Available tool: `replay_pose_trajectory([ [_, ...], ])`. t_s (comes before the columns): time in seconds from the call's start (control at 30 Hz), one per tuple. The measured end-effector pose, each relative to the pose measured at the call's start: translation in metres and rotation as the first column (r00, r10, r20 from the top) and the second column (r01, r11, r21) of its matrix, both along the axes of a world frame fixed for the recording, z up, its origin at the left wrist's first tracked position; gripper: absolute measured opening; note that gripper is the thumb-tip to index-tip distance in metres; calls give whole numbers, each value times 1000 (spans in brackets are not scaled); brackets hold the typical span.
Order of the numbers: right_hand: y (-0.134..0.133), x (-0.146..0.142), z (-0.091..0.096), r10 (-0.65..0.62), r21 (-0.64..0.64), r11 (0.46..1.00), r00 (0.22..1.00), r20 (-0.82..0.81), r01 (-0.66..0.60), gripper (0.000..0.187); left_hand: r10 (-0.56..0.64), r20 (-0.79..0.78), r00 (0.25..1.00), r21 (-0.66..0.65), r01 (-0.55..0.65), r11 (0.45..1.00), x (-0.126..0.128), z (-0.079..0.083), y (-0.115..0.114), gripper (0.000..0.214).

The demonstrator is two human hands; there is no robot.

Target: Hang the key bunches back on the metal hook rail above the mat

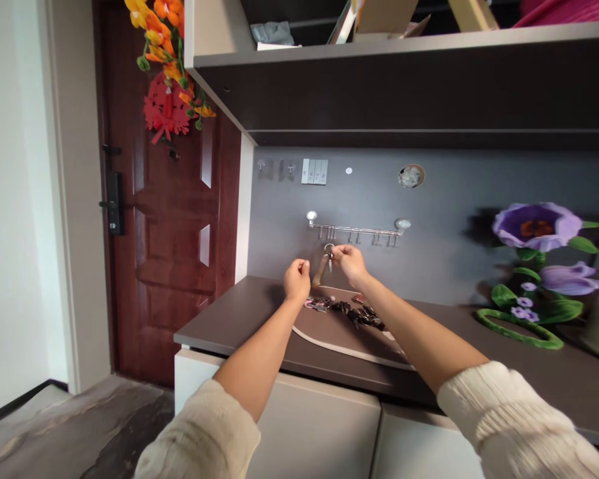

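Observation:
My right hand point(349, 264) pinches a key ring point(329, 248) with small metal keys point(330, 263) hanging from it, in front of the wall and just below a hook rail point(357, 230). To its left, my left hand point(297, 280) is closed with fingertips pressed together; whatever it may hold is hidden. A tan, strip-like thing point(320, 271) slants between the two hands, and I cannot tell what it is attached to. Beneath them, several keys and dark key fobs point(358, 313) lie in a pile on a brown mat with a pale edge point(324, 344).
The mat rests on a dark countertop point(229, 313). Purple plush flowers point(536, 229) stand at the right. A shelf point(404, 50) overhangs the counter. Light switches point(314, 171) and a round wall hole point(411, 176) sit above the rail. A red-brown door point(170, 266) is at left.

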State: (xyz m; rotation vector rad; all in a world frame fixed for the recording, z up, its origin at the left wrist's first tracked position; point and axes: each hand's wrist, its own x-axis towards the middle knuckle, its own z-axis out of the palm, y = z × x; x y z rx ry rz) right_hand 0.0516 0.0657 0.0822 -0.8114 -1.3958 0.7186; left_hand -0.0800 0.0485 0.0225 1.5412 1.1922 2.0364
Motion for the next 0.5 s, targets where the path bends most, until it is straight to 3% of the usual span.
replay_pose_trajectory([
  [0.2, 33, -20, 16, -208, 7, 978, 975, 76, 208, 16, 96, -56, 994, -39, -98, 994, 0, -2, 3, 16],
  [0.5, 66, -43, 27, -507, -51, 855, 852, 130, 517, 12, 233, -160, 959, -130, -254, 958, 0, 1, 1, 20],
])
